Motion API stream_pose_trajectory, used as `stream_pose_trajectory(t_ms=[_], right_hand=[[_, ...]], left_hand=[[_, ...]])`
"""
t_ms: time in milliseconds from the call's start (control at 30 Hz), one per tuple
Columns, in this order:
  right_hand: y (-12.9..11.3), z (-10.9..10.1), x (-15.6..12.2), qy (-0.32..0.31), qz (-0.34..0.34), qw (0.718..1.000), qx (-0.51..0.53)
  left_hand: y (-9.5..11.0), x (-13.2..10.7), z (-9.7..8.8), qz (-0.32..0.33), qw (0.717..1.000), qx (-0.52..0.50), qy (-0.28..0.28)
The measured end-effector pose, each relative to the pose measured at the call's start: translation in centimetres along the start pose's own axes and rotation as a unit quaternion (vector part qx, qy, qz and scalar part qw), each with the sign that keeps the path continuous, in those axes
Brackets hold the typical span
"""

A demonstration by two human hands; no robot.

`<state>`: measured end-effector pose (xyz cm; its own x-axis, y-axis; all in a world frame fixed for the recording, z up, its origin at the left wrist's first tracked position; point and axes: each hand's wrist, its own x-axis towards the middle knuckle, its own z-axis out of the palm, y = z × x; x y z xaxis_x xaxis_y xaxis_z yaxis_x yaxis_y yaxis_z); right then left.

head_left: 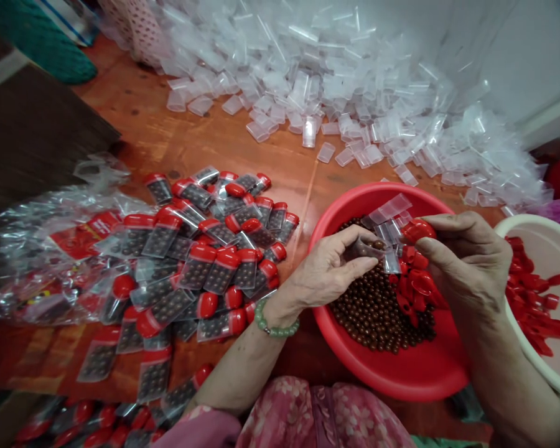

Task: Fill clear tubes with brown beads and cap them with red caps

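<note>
2 hands work above the red basin (401, 379): your left hand (326, 270) pinches a clear sleeve (364, 247), your right hand (466, 258) grips a red cap (417, 230); a slipped pinch could spill beads (378, 311).

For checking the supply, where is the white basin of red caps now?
In the head view, the white basin of red caps sits at the right edge, beside the person's right hand and the red basin of brown beads.

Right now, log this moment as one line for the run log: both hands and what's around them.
Left hand: clear sleeve | Right hand: red cap | Between them: red basin, loose brown beads | Further left: capped bead packets
</note>
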<state>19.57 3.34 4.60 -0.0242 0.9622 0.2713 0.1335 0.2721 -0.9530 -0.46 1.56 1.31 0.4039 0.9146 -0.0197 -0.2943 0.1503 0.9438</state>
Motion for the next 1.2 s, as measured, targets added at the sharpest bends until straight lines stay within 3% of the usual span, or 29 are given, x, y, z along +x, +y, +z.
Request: stream_pose_trajectory(t_ms=[167,300,400,833,1000,1200], right_hand=[[-0.9,0.2,0.5,-0.074,-0.103,0.987,-0.098],[-1.4,0.0,0.8,-0.155,-0.188,0.957,-0.159],[-1.8,-0.2,1.0,-0.183,-0.245,0.928,-0.213],[-4.4,-2.7,0.7,-0.225,-0.234,0.88,-0.348],[-4.6,-1.7,1.1,-0.138,-0.243,0.904,-0.323],[-4.5,-1.0,1.3,-0.26,-0.223,0.883,-0.321]], left_hand=[[0.0,0.0,0.2,0.01,1.0,0.004,0.001],[-0.1,0.1,0.1,0.018,0.999,0.031,-0.006],[-0.1,0.2,0.0,0.015,0.998,0.057,-0.017],[-0.1,0.2,0.2,0.029,0.996,0.087,0.012],[0.0,0.2,0.2,0.031,0.995,0.097,0.006],[-0.3,0.3,-0.1,0.056,0.99,0.131,0.004]])
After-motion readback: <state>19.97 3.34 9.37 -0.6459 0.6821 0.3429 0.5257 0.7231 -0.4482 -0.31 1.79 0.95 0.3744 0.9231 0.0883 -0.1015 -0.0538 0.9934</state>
